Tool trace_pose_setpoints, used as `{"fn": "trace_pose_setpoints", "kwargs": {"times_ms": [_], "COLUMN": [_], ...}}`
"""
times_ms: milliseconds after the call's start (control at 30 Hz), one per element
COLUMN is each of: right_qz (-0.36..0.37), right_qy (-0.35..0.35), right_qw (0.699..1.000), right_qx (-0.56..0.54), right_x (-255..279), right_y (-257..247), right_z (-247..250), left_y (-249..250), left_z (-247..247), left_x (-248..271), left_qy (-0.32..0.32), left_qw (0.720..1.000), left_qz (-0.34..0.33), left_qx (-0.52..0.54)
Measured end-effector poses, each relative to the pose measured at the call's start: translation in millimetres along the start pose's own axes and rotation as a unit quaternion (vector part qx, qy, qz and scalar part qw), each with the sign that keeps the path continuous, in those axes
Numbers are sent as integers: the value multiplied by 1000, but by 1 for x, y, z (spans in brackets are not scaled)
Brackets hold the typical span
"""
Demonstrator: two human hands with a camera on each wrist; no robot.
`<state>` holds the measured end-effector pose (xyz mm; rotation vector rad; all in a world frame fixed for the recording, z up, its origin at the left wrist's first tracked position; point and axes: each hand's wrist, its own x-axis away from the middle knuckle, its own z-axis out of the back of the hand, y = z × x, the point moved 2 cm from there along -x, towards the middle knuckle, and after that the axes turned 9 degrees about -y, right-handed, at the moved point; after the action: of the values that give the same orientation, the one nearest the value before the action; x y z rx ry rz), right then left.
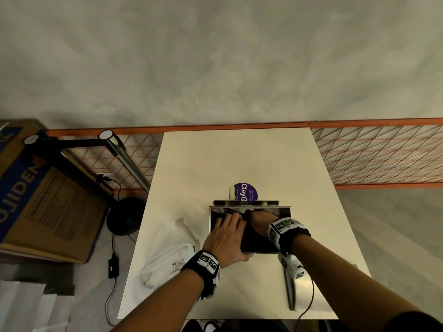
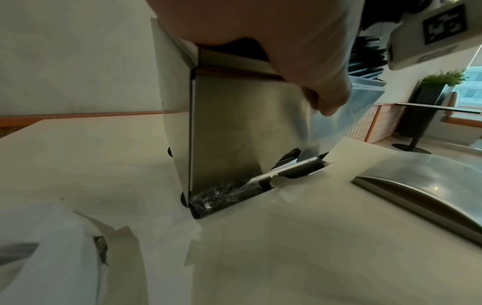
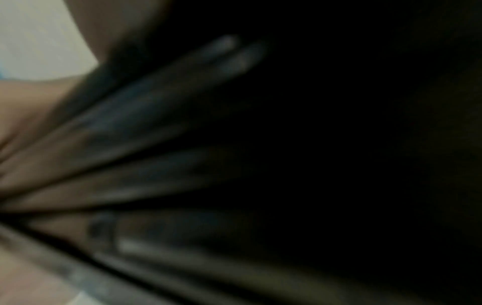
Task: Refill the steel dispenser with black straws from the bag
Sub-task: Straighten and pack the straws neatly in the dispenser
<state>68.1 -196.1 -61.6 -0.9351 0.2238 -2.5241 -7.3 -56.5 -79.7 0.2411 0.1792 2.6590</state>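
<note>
The open steel dispenser (image 1: 285,212) stands mid-table, packed dark with black straws (image 1: 233,211). My left hand (image 1: 226,234) lies over its near left part, fingers reaching into the opening and thumb clamped on the front wall (image 2: 234,128). My right hand (image 1: 257,215) is inside the top, curled round a few black straws at the back wall. The right wrist view shows only blurred dark straws (image 3: 156,103) beside skin. More straws (image 2: 287,163) show in the bottom slot. The white bag (image 1: 167,255) lies crumpled left of the dispenser.
The steel lid (image 1: 290,291) lies on the white table (image 1: 239,159) to the right, near the front edge. A purple round sticker (image 1: 245,194) sits behind the dispenser. An orange mesh rail (image 1: 378,152) runs behind the table; a cardboard box (image 1: 43,202) stands far left.
</note>
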Motion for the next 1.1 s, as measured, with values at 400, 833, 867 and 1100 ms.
{"fn": "trace_pose_setpoints", "kwargs": {"times_ms": [400,833,867,1100], "right_qz": [26,8,1,18], "right_qy": [31,35,31,43], "right_qw": [998,999,999,999], "right_qx": [-44,-41,-32,13], "right_x": [3,1,2,7], "right_y": [-2,9,9,5], "right_z": [3,8,9,13], "left_y": [-1,-6,-6,-8], "left_z": [0,2,1,1], "left_x": [-2,-7,-7,-9], "left_qy": [-11,3,-2,-29], "left_qw": [1000,1000,1000,1000], "left_qz": [7,-16,-13,3], "left_qx": [-10,-6,-2,-1]}}
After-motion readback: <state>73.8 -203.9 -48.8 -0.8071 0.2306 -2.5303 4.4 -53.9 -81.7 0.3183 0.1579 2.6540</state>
